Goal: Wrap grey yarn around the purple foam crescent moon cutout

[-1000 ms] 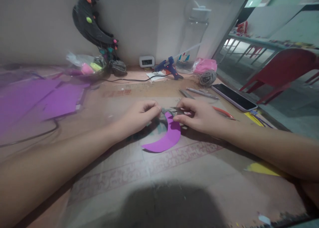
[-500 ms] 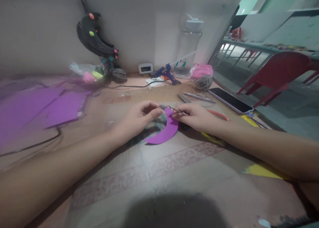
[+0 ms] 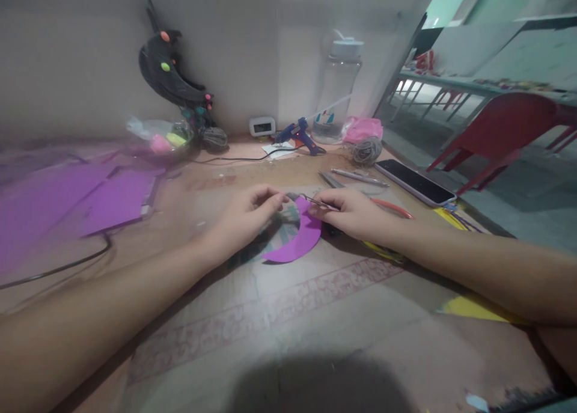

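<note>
A purple paper crescent hangs from the pinched fingers of my right hand, its curved tip pointing left. A thin dark strand also runs along those fingers, over the crescent's upper end. My left hand is just left of the crescent, thumb and forefinger closed at a short piece of grey yarn that reaches the crescent's top. Where the yarn ends between the fingers is hard to see. Scissors with an orange handle lie partly behind my right hand.
Purple sheets lie at left beside a black cable. Along the wall stand a black crescent ornament, a small clock, a blue glue gun and a clear bottle. A yarn ball, pen and phone are at right.
My left fingertips have drawn slightly left, away from the crescent's top. The crescent and my right hand stay nearly in place; the view has shifted a little.
</note>
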